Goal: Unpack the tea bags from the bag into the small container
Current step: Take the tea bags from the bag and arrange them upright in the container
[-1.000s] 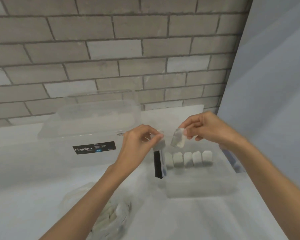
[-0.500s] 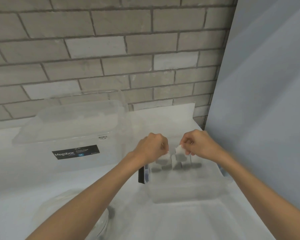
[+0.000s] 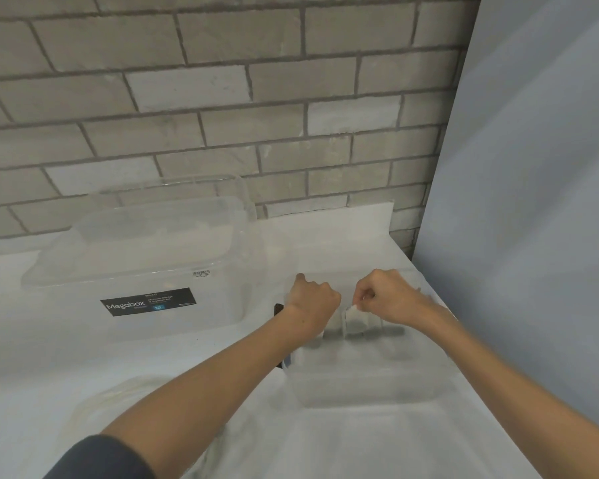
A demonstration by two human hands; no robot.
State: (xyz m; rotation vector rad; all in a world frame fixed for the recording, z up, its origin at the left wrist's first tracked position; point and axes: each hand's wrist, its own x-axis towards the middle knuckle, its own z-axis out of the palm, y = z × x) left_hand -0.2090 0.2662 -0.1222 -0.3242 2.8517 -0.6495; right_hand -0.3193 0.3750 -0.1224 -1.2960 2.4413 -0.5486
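Clear plastic makes up nearly everything on this white table (image 3: 83, 357): a small container (image 3: 363, 378) right of centre, a large lidded Megabox storage box (image 3: 142, 267) in the left half of the frame, and a crumpled transparent bag (image 3: 125, 399) low on the left, partly hidden under the left forearm.

Judging by what lies in the container, the job is under way but not finished. A short row of pale tea bags (image 3: 374, 328) stands along its far side, below the two hands; the near part of the container looks bare. How many tea bags remain in the bag cannot be told, since its contents are blurred and covered.

Over the row, the right hand (image 3: 388, 299) has its thumb and forefinger pinched on the top edge of one tea bag (image 3: 355, 319), which hangs down from them, its lower end level with the row, so it seems about to be set in place. Its other fingers are curled in.

At the left end of the row, the left hand (image 3: 312, 302) is closed into a loose fist, knuckles up, low over the container. Whether it grips a tea bag or merely steadies the row is hidden by the back of the hand. A dark narrow object (image 3: 278, 311) shows just left of the wrist, unclear what.
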